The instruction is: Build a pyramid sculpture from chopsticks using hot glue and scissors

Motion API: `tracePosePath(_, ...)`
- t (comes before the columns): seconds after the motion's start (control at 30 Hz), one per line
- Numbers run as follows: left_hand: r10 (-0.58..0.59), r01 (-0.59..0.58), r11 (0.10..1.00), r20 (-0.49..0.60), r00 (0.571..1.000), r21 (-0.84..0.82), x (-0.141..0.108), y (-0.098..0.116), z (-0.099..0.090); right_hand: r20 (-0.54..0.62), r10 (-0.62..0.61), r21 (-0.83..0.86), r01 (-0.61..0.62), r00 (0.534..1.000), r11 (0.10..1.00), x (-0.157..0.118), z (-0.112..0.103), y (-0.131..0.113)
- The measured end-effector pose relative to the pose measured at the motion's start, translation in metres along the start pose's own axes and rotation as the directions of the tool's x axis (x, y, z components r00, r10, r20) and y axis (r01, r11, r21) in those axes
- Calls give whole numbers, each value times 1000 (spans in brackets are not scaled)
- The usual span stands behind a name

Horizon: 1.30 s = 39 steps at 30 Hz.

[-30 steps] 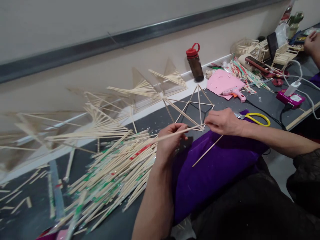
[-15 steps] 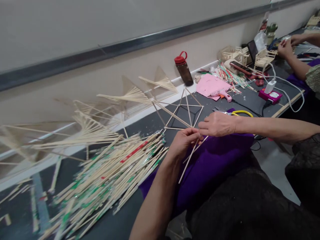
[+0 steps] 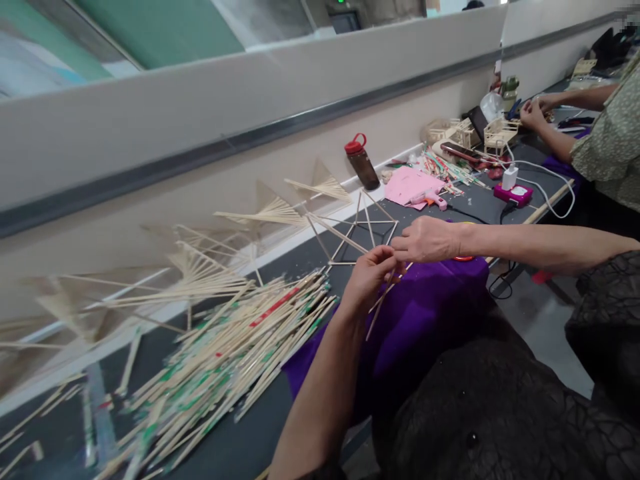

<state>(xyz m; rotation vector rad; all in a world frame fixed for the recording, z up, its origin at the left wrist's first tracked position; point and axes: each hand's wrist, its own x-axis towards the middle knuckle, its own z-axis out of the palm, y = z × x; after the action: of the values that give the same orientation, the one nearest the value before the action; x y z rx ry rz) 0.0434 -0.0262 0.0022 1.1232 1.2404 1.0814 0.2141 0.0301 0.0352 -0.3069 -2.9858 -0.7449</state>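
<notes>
My left hand point(image 3: 370, 277) is closed in a pinch on thin wooden sticks point(image 3: 376, 313), which cross and slant down below the fingers. Beside it, touching or nearly so, my right hand point(image 3: 427, 239) is closed, its fingertips pointing at the same sticks; its grip is partly hidden. A purple cloth point(image 3: 425, 327) hangs over the table edge under both hands. Just behind them stands an open frame of joined sticks point(image 3: 343, 264), triangular in its parts. To the left lies a big pile of wooden sticks point(image 3: 280, 333), some in clear wrappers with green print.
Fanned stick models point(image 3: 210, 283) line the wall. Farther back are a red-capped bottle point(image 3: 364, 167), pink sheet point(image 3: 407, 185), pink glue gun point(image 3: 433, 199) and purple power block point(image 3: 514, 193) with cables. A co-worker's hands point(image 3: 535, 113) are at far right.
The view has tilted up and turned right, showing more wall and the co-worker's sleeve. Both hands stay together at the sticks, whose lower ends have shifted slightly.
</notes>
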Motion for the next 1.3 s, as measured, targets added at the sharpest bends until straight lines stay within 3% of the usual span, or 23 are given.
tracePosePath(0.27, 35, -39, 993, -37, 999, -113, 11, -13, -24, -70, 79, 74, -74, 994, 995, 30, 12, -1)
tracePosePath(0.37, 34, -44, 984, -63, 997, -170, 14, -18, -28, -123, 202, 168, -180, 972, 969, 24, 17, 4)
tracePosePath(0.43, 35, -51, 978, -82, 996, -201, 15, -19, -30, -142, 388, 241, -348, 911, 906, 7, 20, 12)
tracePosePath(0.5, 39, -61, 973, -104, 994, -221, 14, -18, -31, -80, 561, 287, -519, 824, 805, -17, 27, 19)
tracePosePath(0.6, 35, -62, 970, -115, 993, -236, 13, -14, -32, 229, 695, 237, -732, 681, 639, -55, 40, 22)
tracePosePath(0.7, 39, -58, 970, -83, 996, -234, 9, -9, -33, 442, 682, 148, -797, 582, 585, -79, 54, 15)
tracePosePath(0.8, 56, -67, 970, -52, 997, -234, 4, -4, -34, 511, 671, 95, -811, 538, 578, -83, 61, 5)
tracePosePath(0.97, 77, -89, 969, -62, 995, -229, 0, -1, -36, 525, 650, 123, -805, 549, 580, -73, 61, 6)
tracePosePath(1.13, 65, -80, 968, -72, 995, -236, 2, -7, -35, 580, 658, 160, -859, 481, 487, -73, 64, 19)
tracePosePath(1.3, 71, -86, 967, -70, 995, -240, 3, -11, -35, 615, 623, 171, -853, 484, 493, -76, 64, 26)
